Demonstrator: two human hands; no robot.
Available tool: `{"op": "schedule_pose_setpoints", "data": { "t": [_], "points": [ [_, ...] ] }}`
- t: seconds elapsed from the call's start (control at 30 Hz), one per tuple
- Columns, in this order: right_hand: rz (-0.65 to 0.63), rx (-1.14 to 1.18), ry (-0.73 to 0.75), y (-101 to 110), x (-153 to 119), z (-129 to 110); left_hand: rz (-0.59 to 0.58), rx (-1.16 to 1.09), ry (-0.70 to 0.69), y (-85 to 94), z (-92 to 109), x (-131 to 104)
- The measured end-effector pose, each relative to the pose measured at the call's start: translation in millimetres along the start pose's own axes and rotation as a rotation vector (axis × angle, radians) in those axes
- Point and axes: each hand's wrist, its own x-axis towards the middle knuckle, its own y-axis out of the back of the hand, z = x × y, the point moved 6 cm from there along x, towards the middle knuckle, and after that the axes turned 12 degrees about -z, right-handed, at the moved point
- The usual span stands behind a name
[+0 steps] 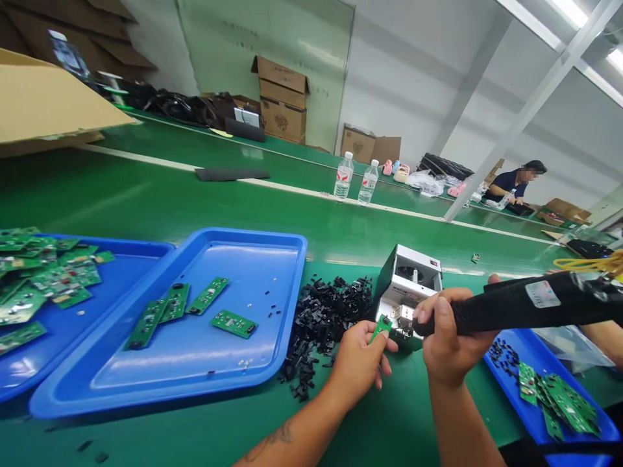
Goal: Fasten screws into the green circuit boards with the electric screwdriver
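My left hand pinches a small green circuit board at the front of a white and black machine. Wrapped round a thick black handheld tool is my right hand, just to the right of the board. The tool's tip lies near the machine's metal part. A heap of small black pieces spreads to the left of the machine. Several green boards lie in the blue tray farther left.
Another blue tray at far left holds piled boards. At right, a blue tray holds boards and black bits. Two water bottles stand behind. A person sits at the far right; another person's forearm shows at the right edge.
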Motion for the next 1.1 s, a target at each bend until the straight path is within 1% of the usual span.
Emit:
{"op": "schedule_pose_setpoints", "data": {
  "t": [0.13, 0.33, 0.6, 0.77, 0.87, 0.97, 1.1],
  "points": [
    [-0.038, 0.0, 0.011, -9.0, 0.6, 2.6, -0.005, -0.014, 0.006, -0.7, 0.2, 0.9],
    [-0.065, 0.0, -0.019, -9.8, -1.5, 13.7, -0.005, -0.012, 0.008, -1.5, 1.5, -0.9],
    [-0.178, -0.04, -0.017, -15.6, -9.1, 19.5, -0.017, 0.002, 0.02, -3.1, 3.1, -3.3],
    [-0.198, -0.074, -0.01, -17.7, -17.2, 23.2, -0.025, 0.007, 0.014, -3.7, 5.2, -5.7],
    [-0.201, -0.068, -0.027, -19.2, -15.8, 23.3, -0.021, 0.018, 0.005, -3.1, 4.4, -5.7],
    [-0.189, -0.053, -0.023, -15.0, -9.3, 19.2, -0.022, 0.02, -0.008, -2.0, 2.9, -4.1],
    [-0.099, -0.118, 0.048, 4.6, -2.2, 11.7, -0.019, 0.03, -0.015, -1.5, 1.8, -1.6]
  ]
}}
